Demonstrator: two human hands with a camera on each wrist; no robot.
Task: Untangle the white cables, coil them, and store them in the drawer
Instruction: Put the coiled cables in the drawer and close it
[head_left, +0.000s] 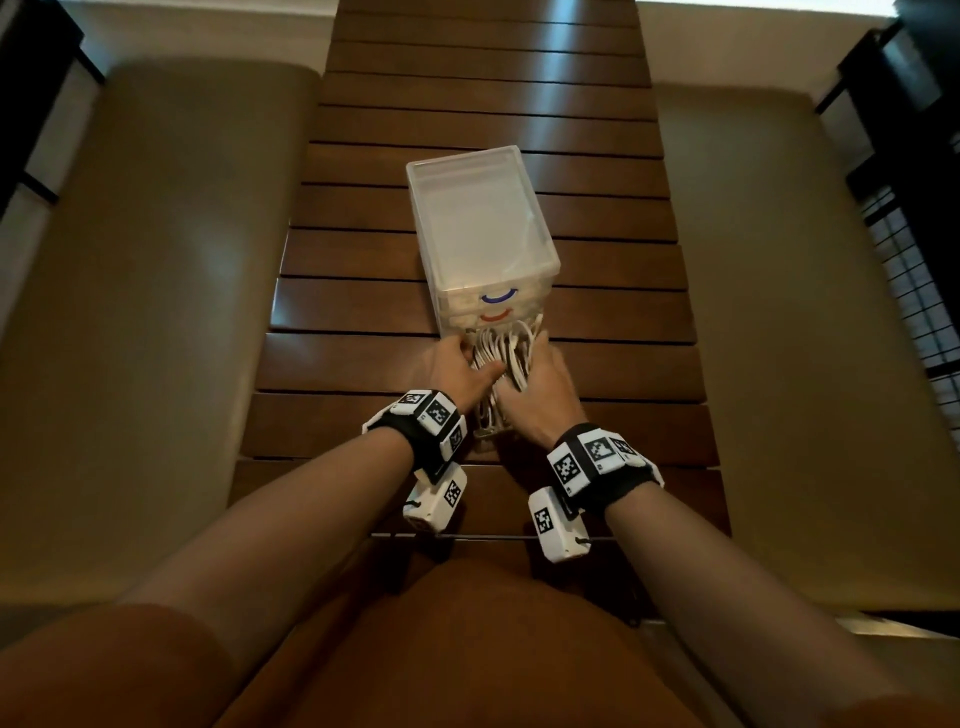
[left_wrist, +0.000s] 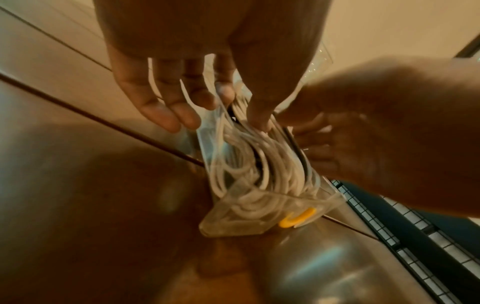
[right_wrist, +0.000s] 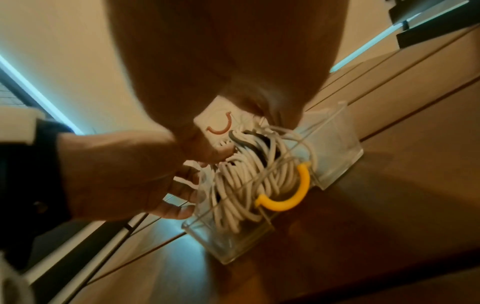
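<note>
Now the white cables (right_wrist: 249, 181) lie as a loose bundle inside the open bottom drawer (right_wrist: 233, 244), the one with the yellow handle (right_wrist: 291, 193), in the middle of the right wrist view. The left hand (head_left: 462, 371) has its fingers spread and its thumb presses on the loops; the right hand (head_left: 543, 382) reaches in from the other side, but whether its fingers pinch a strand I cannot tell. I think the step is to push every loop below the drawer rim before closing, because one strand rises over the rim near the upper drawers. The drawer unit (head_left: 480, 228) stands at the centre of the head view on the slatted wooden table (head_left: 597, 364), with free table surface toward the bottom of the frame.
</note>
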